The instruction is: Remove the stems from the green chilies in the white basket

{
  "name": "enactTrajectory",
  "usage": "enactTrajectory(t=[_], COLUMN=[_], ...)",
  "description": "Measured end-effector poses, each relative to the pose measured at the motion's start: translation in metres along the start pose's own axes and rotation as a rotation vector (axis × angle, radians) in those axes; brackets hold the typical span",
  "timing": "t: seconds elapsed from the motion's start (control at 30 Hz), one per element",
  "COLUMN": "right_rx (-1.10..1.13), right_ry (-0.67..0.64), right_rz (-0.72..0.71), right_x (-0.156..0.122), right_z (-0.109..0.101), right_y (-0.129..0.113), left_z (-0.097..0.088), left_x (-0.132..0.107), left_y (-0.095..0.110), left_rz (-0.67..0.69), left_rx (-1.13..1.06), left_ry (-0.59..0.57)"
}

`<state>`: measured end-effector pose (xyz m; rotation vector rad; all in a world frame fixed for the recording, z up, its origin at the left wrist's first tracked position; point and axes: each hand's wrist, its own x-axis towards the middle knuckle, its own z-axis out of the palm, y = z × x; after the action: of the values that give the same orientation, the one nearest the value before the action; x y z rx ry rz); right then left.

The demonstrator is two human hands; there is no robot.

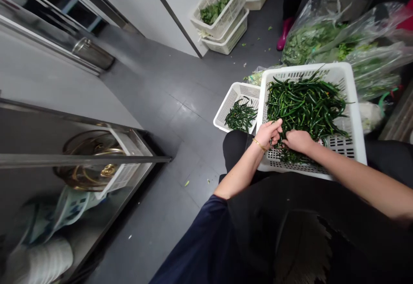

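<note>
Head camera view, looking down at a seated person's lap in a kitchen work area. A large white basket (358, 116) rests on the person's knees, heaped with long green chillies (303, 103). Both hands work at the near edge of that heap, close together.

The left hand (269, 133), wearing a thin gold bracelet (260, 145), has its fingers curled tight with the thumb pressed against them, pinching what looks like a chilli or two. The right hand (298, 141) lies palm down with bent fingers buried among the chillies, so what it grips cannot be told.

A small white basket (222, 114) stands on the grey floor (161, 94), touching the large basket's left side. It holds only a thin layer of smaller chillies (241, 116). Judging by the two piles, only a small share has been dealt with and most of the heap remains.

Clear bags of leafy greens (322, 38) lie beyond. Stacked baskets (226, 13) with leaves stand farther off, and a steel shelf (97, 159) is at left.
</note>
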<state>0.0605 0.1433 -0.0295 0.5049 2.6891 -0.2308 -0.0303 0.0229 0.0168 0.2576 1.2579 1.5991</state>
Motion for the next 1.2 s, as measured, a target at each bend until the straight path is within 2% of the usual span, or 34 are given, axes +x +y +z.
enactTrajectory(t=[0.07,0.13,0.23,0.3,0.37,0.4,0.47,0.53,0.57,0.6,0.67,0.73,0.8,0.87,0.93,1.0,1.1,1.2], right_rx=[-0.012,0.106,0.602,0.962,1.084,1.028,0.772,0.494,0.391,0.308,0.159,0.018,-0.059,-0.068,-0.064,-0.068,-0.032,0.010], right_ry=[0.011,0.034,0.030,0.047,0.144,0.215,0.365,0.454,0.447,0.399,0.189,-0.055,-0.193,-0.223,-0.213,-0.215,-0.236,-0.180], right_rz=[-0.015,-0.008,0.060,0.041,-0.011,-0.030,-0.028,-0.025,-0.038,-0.062,-0.113,-0.137,-0.144,-0.154,-0.148,-0.107,-0.057,-0.022], right_x=[0.006,0.009,-0.001,-0.016,-0.032,-0.040,-0.049,-0.049,-0.047,-0.042,-0.030,-0.017,-0.008,-0.003,-0.003,-0.007,-0.018,-0.028], right_z=[0.005,0.004,-0.008,-0.020,-0.033,-0.039,-0.045,-0.042,-0.036,-0.029,-0.010,0.009,0.023,0.029,0.029,0.028,0.026,0.023], right_y=[-0.003,0.005,0.027,0.035,0.033,0.030,0.022,0.016,0.014,0.011,0.003,-0.009,-0.021,-0.028,-0.026,-0.011,0.023,0.046], left_z=[-0.003,-0.008,-0.011,-0.006,0.003,0.007,0.014,0.013,0.010,0.005,-0.007,-0.018,-0.024,-0.024,-0.021,-0.020,-0.023,-0.030], left_x=[-0.003,-0.006,-0.007,-0.005,-0.004,-0.003,-0.004,-0.005,-0.006,-0.007,-0.010,-0.013,-0.016,-0.020,-0.022,-0.023,-0.022,-0.021], left_y=[0.004,0.007,0.006,0.003,-0.001,-0.003,-0.005,-0.005,-0.004,-0.002,0.006,0.014,0.020,0.022,0.020,0.014,0.005,0.001], left_rz=[0.000,-0.006,-0.012,0.000,-0.016,-0.042,-0.106,-0.141,-0.140,-0.129,-0.078,-0.015,0.033,0.052,0.051,0.048,0.058,0.078], left_rx=[0.025,0.076,0.253,0.413,0.511,0.516,0.453,0.355,0.306,0.259,0.172,0.092,0.034,-0.010,-0.045,-0.067,-0.103,-0.168], left_ry=[0.014,0.054,0.083,0.020,-0.110,-0.176,-0.253,-0.232,-0.196,-0.161,-0.123,-0.145,-0.180,-0.203,-0.218,-0.211,-0.173,-0.155])
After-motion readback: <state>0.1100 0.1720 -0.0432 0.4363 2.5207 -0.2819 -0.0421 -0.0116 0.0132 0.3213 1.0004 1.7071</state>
